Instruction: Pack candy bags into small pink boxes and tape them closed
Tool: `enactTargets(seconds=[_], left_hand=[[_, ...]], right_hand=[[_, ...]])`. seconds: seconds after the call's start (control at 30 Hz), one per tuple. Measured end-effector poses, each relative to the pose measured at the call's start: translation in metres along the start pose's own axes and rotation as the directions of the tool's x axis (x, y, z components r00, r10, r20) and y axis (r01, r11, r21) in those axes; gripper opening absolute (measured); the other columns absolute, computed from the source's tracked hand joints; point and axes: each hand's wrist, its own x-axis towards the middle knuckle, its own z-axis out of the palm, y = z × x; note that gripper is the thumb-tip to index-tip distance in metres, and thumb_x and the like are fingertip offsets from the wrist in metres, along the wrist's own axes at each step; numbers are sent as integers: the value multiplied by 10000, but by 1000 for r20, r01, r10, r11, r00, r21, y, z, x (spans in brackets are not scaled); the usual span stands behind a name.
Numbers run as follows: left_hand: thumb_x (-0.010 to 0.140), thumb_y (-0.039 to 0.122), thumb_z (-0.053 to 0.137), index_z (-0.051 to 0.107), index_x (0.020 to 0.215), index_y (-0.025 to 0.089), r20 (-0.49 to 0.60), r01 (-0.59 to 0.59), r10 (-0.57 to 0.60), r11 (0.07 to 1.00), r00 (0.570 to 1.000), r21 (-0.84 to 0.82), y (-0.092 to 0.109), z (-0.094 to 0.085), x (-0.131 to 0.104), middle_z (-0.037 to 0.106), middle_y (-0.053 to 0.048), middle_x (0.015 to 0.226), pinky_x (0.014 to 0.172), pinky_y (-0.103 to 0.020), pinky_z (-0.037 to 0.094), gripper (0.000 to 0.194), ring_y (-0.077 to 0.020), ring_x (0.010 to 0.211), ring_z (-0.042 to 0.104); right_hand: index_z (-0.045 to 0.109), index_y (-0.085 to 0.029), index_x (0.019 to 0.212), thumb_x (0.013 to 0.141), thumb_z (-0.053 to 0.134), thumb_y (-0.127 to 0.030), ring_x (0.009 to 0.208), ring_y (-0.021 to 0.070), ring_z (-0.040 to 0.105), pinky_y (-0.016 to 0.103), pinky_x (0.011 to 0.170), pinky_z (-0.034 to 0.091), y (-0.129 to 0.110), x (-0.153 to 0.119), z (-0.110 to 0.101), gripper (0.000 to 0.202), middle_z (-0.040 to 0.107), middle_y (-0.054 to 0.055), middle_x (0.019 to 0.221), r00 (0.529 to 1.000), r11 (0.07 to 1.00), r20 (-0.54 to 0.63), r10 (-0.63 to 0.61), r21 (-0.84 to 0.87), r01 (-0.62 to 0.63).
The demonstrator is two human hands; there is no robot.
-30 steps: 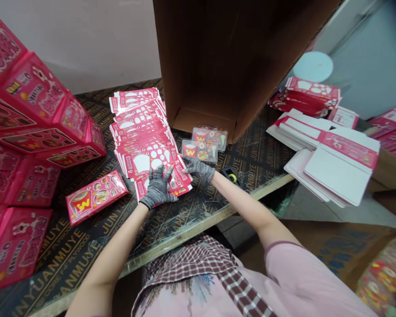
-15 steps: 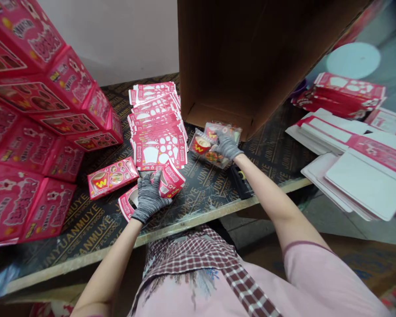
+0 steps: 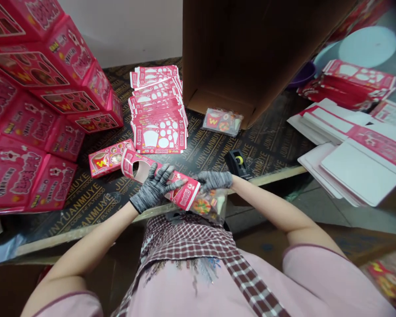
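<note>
My left hand, in a grey knit glove, is closed round a pink printed carton sleeve with cut-out windows, tilted above the table's front edge. At the sleeve's right end, my right hand, gloved alike, grips a clear plastic pack of colourful toy-like pieces. The pack's left part meets the sleeve's end; I cannot tell how far it is inside. Another clear pack lies flat by the big brown carton. A finished-looking pink box rests behind the sleeve's left end.
Flat pink sleeves lie in an overlapping pile at the middle. Stacked pink boxes rise on the left. A brown cardboard carton stands open at the back. A black tape dispenser sits near the front edge; white-backed cartons lie right.
My right hand has picked up one clear pack and brought it toward me, to the sleeve's end. My left hand has raised and turned the sleeve; the other pack stays by the carton.
</note>
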Motion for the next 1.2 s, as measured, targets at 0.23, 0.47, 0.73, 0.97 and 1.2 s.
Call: enactTargets(seconds=[0.23, 0.47, 0.73, 0.97, 1.2], left_hand=[[685, 718, 781, 542, 1525, 299, -125, 149, -140, 987, 982, 64, 3, -10, -13, 448, -210, 1581, 1258, -675, 3, 968, -461, 1491, 359], [682, 558, 850, 527, 1535, 295, -150, 207, -211, 977, 966, -43, 20, -17, 12, 420, -204, 1606, 1259, -684, -10, 949, -483, 1507, 333], [710, 687, 812, 533, 1488, 265, -166, -127, -443, 117, 881, -985, 33, -28, 37, 658, -137, 1396, 1151, -580, 471, 928, -375, 1336, 592], [781, 535, 850, 609, 1400, 267, -263, -193, -676, 179, 688, -965, 26, -9, 51, 682, -91, 1397, 1137, -428, 516, 716, -293, 1304, 638], [763, 505, 869, 596, 1417, 239, -62, -67, -433, 6, 899, -998, 35, 23, 45, 724, -119, 1329, 1125, -487, 543, 758, -326, 1292, 655]], right_hand=[[633, -192, 1400, 613, 956, -458, 1013, 236, 706, 356, 870, 601, 21, -21, -38, 892, 746, 66, 1152, 939, 987, -344, 3, -149, -57], [452, -266, 1563, 670, 915, -578, 1185, 272, 652, 391, 1023, 566, 26, 19, -5, 1054, 669, 76, 1353, 850, 975, -507, -147, 72, 211], [667, -244, 1357, 659, 891, -663, 1220, 282, 656, 428, 1082, 532, 19, 28, 16, 845, 718, 77, 1293, 843, 966, -508, -178, 73, 248], [745, -200, 979, 644, 888, -556, 886, 253, 723, 399, 819, 610, 10, 20, 18, 510, 786, 66, 988, 657, 987, -750, -76, 34, 154], [715, -220, 898, 612, 861, -582, 854, 267, 720, 436, 821, 616, 15, 17, 12, 483, 783, 75, 918, 476, 996, -876, -72, -34, 87]])
